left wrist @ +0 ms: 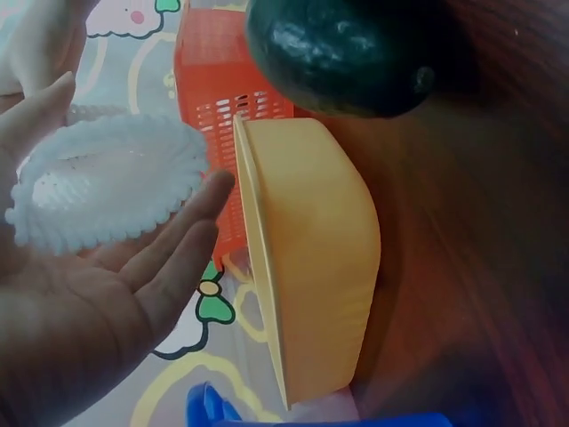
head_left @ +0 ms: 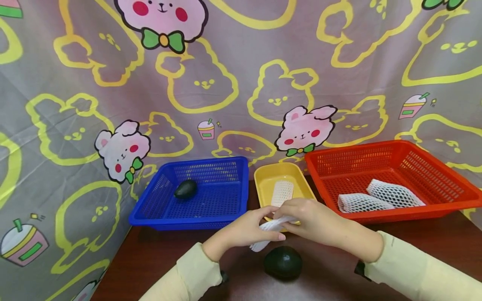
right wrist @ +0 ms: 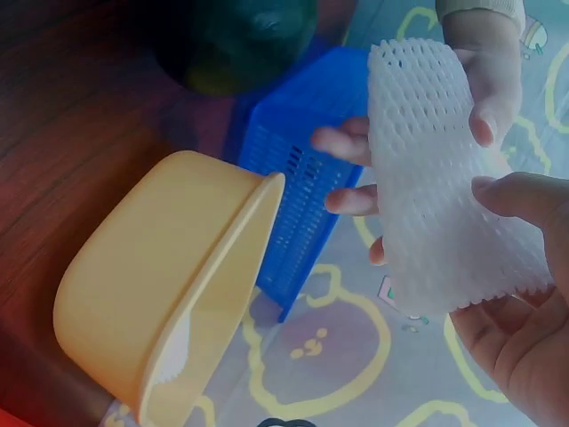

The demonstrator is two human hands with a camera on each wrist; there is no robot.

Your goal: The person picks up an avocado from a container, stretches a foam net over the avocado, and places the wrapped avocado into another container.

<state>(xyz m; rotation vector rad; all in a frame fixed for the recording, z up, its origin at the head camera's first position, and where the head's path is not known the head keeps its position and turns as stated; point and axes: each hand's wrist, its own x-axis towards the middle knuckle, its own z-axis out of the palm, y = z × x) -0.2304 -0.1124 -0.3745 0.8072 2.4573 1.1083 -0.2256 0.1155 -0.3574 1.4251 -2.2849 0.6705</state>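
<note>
A white foam net sleeve (right wrist: 427,178) is held up between both hands, over the near end of the yellow tray (head_left: 269,171). My left hand (head_left: 242,230) holds it from one side, thumb in front and fingers spread behind. With the thumb on its face and fingers behind, my right hand (head_left: 314,219) grips the other end. In the left wrist view the sleeve's mouth (left wrist: 116,182) gapes wide. Below the hands a dark green avocado (head_left: 283,262) lies on the table. Another foam net sleeve (head_left: 282,191) lies in the yellow tray, partly hidden by the right hand.
At the left a blue basket (head_left: 150,205) holds one avocado (head_left: 186,189). Over on the right, a red basket (head_left: 448,205) contains two net-covered pieces (head_left: 395,194), dark showing through the mesh. A patterned cloth (head_left: 241,54) hangs behind the dark wooden table (head_left: 150,259).
</note>
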